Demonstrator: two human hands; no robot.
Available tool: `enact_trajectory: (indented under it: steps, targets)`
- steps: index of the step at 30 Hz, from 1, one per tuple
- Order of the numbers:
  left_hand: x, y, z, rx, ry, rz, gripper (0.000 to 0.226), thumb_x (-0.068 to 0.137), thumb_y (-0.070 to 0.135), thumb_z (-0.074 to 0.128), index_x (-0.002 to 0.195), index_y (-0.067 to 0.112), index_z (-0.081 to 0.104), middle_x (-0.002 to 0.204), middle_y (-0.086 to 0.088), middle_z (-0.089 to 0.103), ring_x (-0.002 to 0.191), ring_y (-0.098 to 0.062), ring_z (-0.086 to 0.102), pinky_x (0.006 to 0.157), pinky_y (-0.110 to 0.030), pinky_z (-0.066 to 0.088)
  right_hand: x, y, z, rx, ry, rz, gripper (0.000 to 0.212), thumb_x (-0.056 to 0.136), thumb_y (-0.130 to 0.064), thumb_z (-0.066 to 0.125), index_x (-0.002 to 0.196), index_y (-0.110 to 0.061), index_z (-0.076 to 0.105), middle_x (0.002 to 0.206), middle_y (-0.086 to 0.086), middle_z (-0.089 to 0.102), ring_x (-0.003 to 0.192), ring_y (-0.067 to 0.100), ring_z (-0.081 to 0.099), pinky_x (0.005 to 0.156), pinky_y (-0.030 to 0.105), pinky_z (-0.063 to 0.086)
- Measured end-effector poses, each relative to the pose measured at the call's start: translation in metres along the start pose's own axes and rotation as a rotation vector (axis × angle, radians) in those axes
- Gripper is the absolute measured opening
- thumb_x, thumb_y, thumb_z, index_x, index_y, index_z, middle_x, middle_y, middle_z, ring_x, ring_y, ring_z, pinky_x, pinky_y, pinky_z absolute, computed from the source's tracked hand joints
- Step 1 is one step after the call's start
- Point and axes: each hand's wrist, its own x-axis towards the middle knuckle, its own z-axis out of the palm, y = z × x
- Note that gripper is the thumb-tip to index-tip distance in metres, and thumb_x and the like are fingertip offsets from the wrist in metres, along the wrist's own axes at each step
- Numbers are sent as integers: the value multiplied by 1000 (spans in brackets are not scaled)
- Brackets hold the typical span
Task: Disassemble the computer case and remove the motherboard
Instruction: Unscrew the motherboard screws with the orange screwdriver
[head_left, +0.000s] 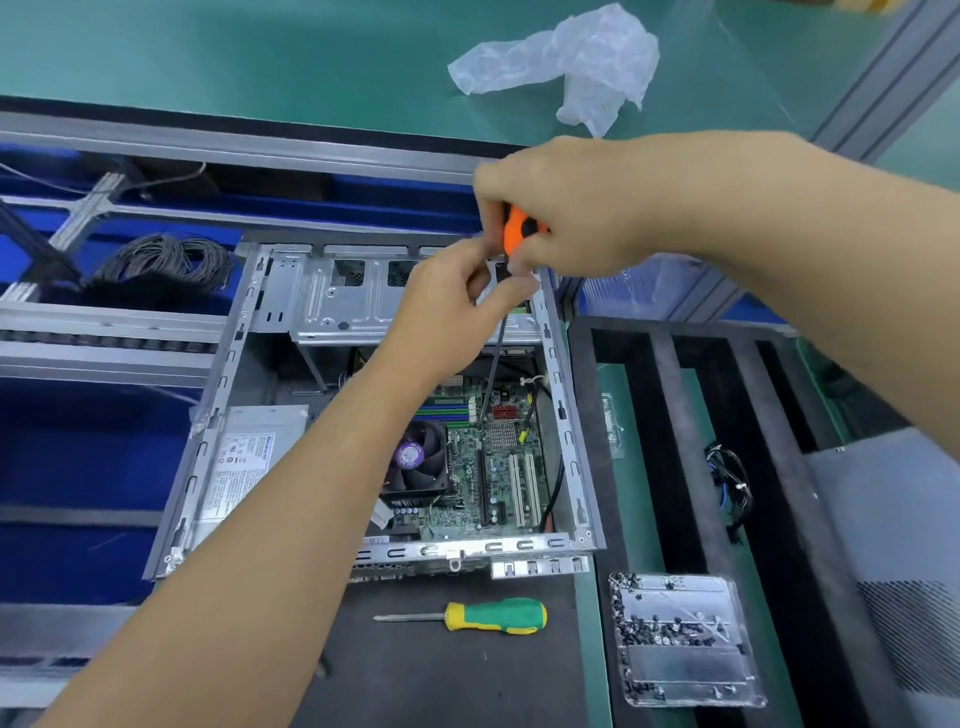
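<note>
Two hands are working one tool: the right hand (571, 208) is gripping the orange-and-black handle of a long-shafted screwdriver (519, 231) from above, while the left hand (457, 296) is pinching the top of its thin steel shaft, probably steadying it so the tip is staying seated on a screw. That tip is reaching down onto the green motherboard (488, 467), which is lying flat in the floor of the open grey sheet-metal computer case (571, 415) near the bench's middle. A green-and-yellow-handled screwdriver (493, 617) is lying just beside the case's near edge, within reach. A clear plastic tray of dark screws (680, 639) is sitting toward the near right corner, seemingly collecting fasteners.
</note>
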Motion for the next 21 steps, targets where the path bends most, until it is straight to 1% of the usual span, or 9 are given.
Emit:
enact_trajectory:
  steps: [3,6,8,9,11,13,15,18,21]
  targets:
    - [-1,-1,-3,-2,9,-16,24,84,34,72,70,30,53,48,11,27,49,-9,27,47,-20,24,0,5,-4,29,-2,-28,37,81,-35,73,105,-36,45,92,-8,57,81,16,55,75,43,49]
    - [1,3,3,-15,54,-56,21,80,36,77,86,21,64,62,0,48,58,-18,42,54,-26,39,0,4,-5,-78,57,70,63,71,-78,49,107,-26,48,79,-2,53,74,18,54,67,39,46]
    - [2,9,5,-65,68,-42,24,78,33,80,89,47,64,66,12,49,61,-13,43,59,-21,42,2,1,-4,-167,105,99,74,74,-80,31,95,-14,58,72,6,53,73,27,56,61,37,45]
    - [2,10,6,-67,66,-46,29,76,35,81,86,54,60,65,14,46,60,-8,39,59,-18,38,4,1,-3,-188,121,82,72,80,-75,30,90,-10,61,70,8,52,74,30,57,61,37,46]
    - [2,11,6,-47,62,-76,25,73,43,81,86,38,61,67,5,42,60,-7,35,58,-22,34,6,1,-2,-185,111,19,57,86,-64,34,89,-13,59,69,5,52,75,29,57,65,39,49]
    - [1,10,2,-35,12,-101,26,79,44,74,81,26,56,63,2,35,57,-7,33,54,-23,29,5,4,-4,-108,63,-46,29,89,-56,46,92,-27,50,74,-3,54,72,17,54,70,41,50]
    - [0,10,-1,-33,-30,-94,25,88,36,67,73,23,51,58,9,28,55,-8,29,53,-24,25,4,9,-7,-60,10,-95,18,89,-50,56,95,-36,48,81,-9,57,73,6,49,74,41,49]
    - [1,11,-5,-28,-16,-90,27,88,30,69,85,5,61,62,-8,33,58,-14,31,57,-33,29,4,13,-8,-46,21,-52,33,82,-62,57,99,-35,47,82,-10,54,75,9,51,74,42,48]
    - [7,13,-2,11,23,-99,42,82,37,75,108,5,64,74,-15,43,63,-16,34,65,-43,41,4,12,-5,-140,110,56,54,84,-74,41,82,-20,46,74,4,49,70,24,52,63,39,44]
